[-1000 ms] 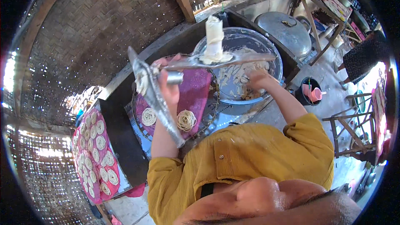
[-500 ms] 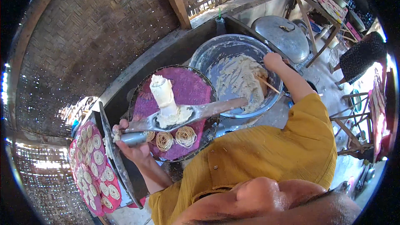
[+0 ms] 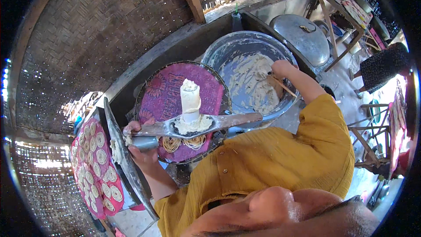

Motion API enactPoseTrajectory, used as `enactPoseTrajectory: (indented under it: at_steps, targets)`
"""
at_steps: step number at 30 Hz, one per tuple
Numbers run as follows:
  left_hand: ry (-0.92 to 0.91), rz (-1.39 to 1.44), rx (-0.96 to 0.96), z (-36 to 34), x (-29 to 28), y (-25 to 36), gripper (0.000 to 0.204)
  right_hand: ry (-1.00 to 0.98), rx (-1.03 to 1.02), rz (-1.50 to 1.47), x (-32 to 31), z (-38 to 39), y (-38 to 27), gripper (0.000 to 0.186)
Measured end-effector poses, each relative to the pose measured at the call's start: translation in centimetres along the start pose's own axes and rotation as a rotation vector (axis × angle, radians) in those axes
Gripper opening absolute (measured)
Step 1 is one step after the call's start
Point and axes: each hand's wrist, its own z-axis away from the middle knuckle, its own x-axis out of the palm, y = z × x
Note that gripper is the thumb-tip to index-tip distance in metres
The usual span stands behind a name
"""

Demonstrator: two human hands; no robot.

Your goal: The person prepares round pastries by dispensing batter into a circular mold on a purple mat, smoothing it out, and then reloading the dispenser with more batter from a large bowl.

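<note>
Left hand (image 3: 144,155), beside a pink cloth (image 3: 100,213) of seemingly finished noodle coils (image 3: 101,156), grips a metal cylinder (image 3: 145,142) and wooden bar (image 3: 240,120) bearing a dough-smeared white plunger (image 3: 190,105). Below, the round tray (image 3: 226,88) shows coils near, open cloth far. Right hand (image 3: 284,69) curls inside the basin's (image 3: 214,55) rim, grip unclear; dough (image 3: 252,72) remains.

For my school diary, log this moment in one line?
left hand: grips long dough-smeared wooden bar | right hand: at round grey basin of pale dough
</note>
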Motion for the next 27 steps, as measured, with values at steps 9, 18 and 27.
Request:
enactPoseTrajectory:
  at_steps: [9, 18, 27]
  targets:
    - [0.032, -0.252, -0.072, -0.6, 2.2, -1.2, 0.064, -0.183, -0.033, -0.26, -4.1, 3.3, 0.5, 0.019]
    - [-0.22, -0.233, -0.34, -4.6, 7.6, -5.0, 0.029, 0.067, -0.285, -0.748, -17.6, 14.9, 4.9, 0.032]
    - [-0.607, -0.815, -0.098, -6.3, 14.6, -8.8, 0.042, 0.22, -0.696, -0.654, -22.8, 19.3, 1.1, 0.031]
